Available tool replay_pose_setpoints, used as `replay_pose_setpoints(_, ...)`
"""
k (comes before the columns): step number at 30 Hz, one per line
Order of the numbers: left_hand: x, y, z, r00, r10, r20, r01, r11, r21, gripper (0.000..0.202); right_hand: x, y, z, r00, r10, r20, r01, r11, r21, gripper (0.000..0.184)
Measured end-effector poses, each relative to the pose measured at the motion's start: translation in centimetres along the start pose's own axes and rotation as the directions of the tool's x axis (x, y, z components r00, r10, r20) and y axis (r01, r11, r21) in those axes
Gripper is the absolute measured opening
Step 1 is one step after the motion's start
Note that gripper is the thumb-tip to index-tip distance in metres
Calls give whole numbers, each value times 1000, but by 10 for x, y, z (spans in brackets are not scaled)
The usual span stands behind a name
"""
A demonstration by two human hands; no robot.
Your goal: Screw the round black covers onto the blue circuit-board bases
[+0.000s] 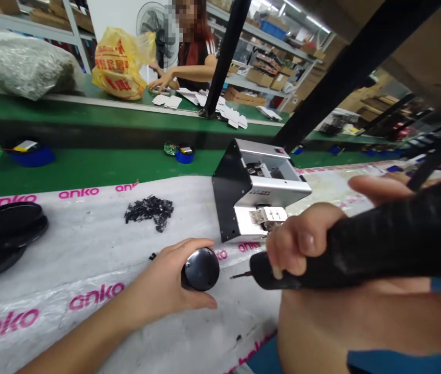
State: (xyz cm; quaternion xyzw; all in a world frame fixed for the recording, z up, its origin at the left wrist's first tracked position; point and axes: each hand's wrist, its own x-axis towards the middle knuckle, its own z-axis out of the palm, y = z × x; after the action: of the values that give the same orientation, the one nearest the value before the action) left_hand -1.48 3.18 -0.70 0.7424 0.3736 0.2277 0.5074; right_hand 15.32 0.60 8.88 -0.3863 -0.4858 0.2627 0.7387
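Observation:
My left hand (168, 283) is wrapped round a small round black part (200, 269) that rests on the white plastic sheet (88, 249). My right hand (306, 241) grips a black electric screwdriver (360, 249), held level. Its bit (240, 275) points left at the black part, a short gap away. Just behind stands a silver and black screw feeder box (257, 189).
A pile of small black pieces (150, 210) lies on the sheet. Black round covers (2, 228) are stacked at the left edge. Blue discs and circuit boards (179, 151) sit on the green conveyor (88, 166). Another person (192, 57) works across it beside a yellow bag (117, 65).

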Motion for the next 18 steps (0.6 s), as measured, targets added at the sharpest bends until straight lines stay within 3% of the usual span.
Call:
replay_pose_setpoints(2, 2, 1, -1, 1000, -5, -14, 5, 1000, 3, 65, -11, 2, 13, 999, 7, 50, -10, 999, 53, 23)
replay_pose_setpoints(6, 4, 3, -1, 998, 48, -37, -48, 999, 7, 57, -21, 14, 23, 989, 14, 145, -27, 995, 91, 26)
replay_pose_setpoints(11, 3, 0, 2, 989, 133, -59, -133, 991, 6, 48, -25, 21, 19, 976, 22, 216, -41, 996, 85, 29)
replay_pose_setpoints(18, 1, -6, 4, 985, 159, -72, -159, 987, 3, 53, -41, 18, 10, 985, 9, 175, -19, 998, 56, 27)
